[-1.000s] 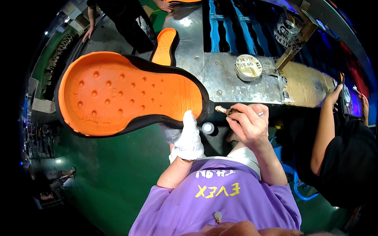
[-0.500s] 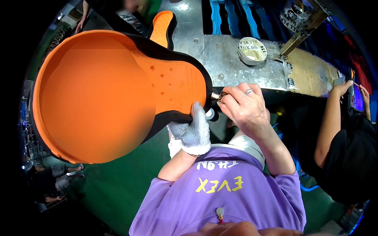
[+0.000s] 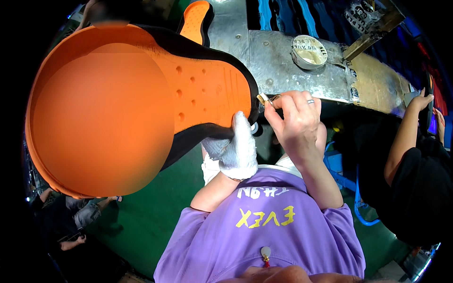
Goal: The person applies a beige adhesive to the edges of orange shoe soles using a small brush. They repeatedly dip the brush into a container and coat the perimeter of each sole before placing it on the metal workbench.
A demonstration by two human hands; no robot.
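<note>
A shoe sole (image 3: pixel 214 89), orange inside with a black outer edge, fills the left side, close to the camera. Its narrow dimpled end points toward me. My left hand (image 3: pixel 238 146), in a pale knitted glove, grips that end, thumb on the orange face and fingers underneath, partly hidden. My bare right hand (image 3: pixel 297 115), with a ring on one finger, pinches a small tool (image 3: pixel 263 98) with a pale, metallic-looking tip. This tip sits beside the sole's black edge; whether it touches is unclear. Most of the tool is hidden in my fingers.
A white bowl (image 3: pixel 309 52) with pale stuff in it stands on the metal bench (image 3: pixel 281 63). Another orange-and-black sole (image 3: pixel 196 21) lies behind. Blue slats (image 3: pixel 285 16) run beyond the bench. At right, a person in black (image 3: pixel 413 188) works near a blue stool frame (image 3: pixel 339 174).
My right hand has turned, and the tool's tip has risen along the sole's edge. The sole has shifted slightly left and up in view, still in my left hand.
</note>
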